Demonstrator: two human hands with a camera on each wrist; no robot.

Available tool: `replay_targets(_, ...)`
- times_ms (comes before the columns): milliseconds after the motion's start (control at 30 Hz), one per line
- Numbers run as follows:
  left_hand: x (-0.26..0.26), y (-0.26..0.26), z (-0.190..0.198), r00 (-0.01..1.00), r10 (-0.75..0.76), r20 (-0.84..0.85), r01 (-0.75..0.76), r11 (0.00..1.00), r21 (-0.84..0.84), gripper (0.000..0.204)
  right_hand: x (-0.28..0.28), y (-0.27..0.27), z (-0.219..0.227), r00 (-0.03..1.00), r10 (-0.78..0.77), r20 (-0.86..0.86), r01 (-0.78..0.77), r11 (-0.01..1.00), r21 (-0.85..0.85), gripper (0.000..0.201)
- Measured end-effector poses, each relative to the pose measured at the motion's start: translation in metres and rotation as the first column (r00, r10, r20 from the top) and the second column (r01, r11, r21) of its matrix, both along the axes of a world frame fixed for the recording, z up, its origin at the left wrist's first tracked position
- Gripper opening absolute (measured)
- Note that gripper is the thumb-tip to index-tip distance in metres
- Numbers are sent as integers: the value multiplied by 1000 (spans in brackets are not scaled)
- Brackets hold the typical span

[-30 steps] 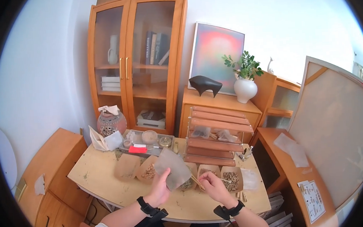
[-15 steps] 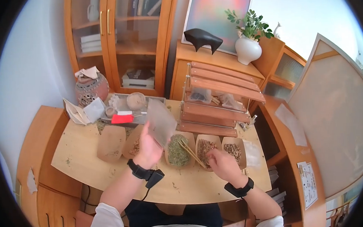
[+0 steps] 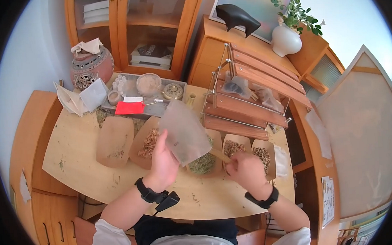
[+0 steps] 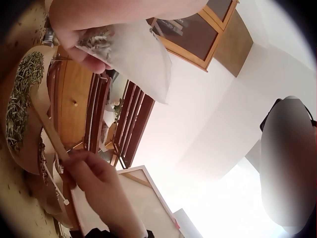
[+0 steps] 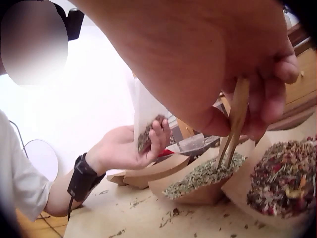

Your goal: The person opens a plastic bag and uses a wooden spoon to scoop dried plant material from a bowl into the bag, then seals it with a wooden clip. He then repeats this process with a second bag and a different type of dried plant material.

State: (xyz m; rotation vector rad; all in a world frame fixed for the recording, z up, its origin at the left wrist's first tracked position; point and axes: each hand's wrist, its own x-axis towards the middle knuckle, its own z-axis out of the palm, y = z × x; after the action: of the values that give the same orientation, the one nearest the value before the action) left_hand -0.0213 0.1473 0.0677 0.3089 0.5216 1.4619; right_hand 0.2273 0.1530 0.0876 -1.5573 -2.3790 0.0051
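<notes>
- And there was the left hand (image 3: 163, 164), fingers and thumb curled round the lower part of a translucent pouch (image 3: 184, 134), raised above the table (image 3: 85, 166); dried bits showed in its bottom.
- Over on the other side, the right hand (image 3: 250, 169) held narrow, its fingers pinching wooden tweezers (image 5: 238, 109), their tips down among the green herbs (image 5: 205, 174).
- The pouch hung right in the head view's line, hiding part of the green herbs and their paper tray (image 3: 215, 140); the right hand covered part of the reddish mix (image 3: 233, 148).
- Behind the row stood a slatted wooden rack (image 3: 249, 115), with plastic bags (image 3: 236, 85) on its shelf; to its left sat a grey tray (image 3: 157, 107), carrying a red packet (image 3: 130, 107) and a round brass container (image 3: 173, 91).
- Further left came folded paper (image 3: 93, 96) and a patterned jar (image 3: 93, 68), a cloth draped on top.
- Now the containers, side by side! The leftmost paper tray (image 3: 114, 138) had only scraps in it, the next held brown chips (image 3: 149, 143), then came the green herbs, the reddish mix, and a dark-and-pale mix (image 3: 261, 156) at the right end.
</notes>
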Motion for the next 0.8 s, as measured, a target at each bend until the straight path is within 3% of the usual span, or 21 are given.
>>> replay_targets(33, 1, -1, -1, 1000, 5, -2, -5, 1000, -3, 58, 1, -2, 9, 998, -61, -13, 60, 997, -45, 11)
replay_targets(200, 2, -3, 1, 996, 70, -54, -70, 997, -14, 56, 21, 0, 34, 996, -79, -32, 72, 982, -174, 20)
replay_targets(300, 3, -3, 3, 992, 91, -83, -94, 995, -33, 56, 19, -2, 46, 992, -93, 88, 108, 978, -180, 22)
replay_targets(400, 5, -3, 1, 991, 85, -102, -89, 995, -41, 55, 18, 0, 43, 994, -94, 62, 102, 984, -146, 27)
replay_targets(500, 7, -1, -2, 991, 72, -115, -78, 996, -50, 55, 12, 2, 35, 995, -89, 49, 99, 964, -247, 27)
replay_targets(600, 9, 0, -6, 994, 61, -91, -66, 996, -57, 54, 6, 6, 27, 988, -139, -69, 103, 920, -377, 27)
replay_targets(800, 9, 0, -5, 996, 59, -61, -63, 995, -74, 53, -7, 4, 12, 976, -120, -180, 39, 916, -399, 27)
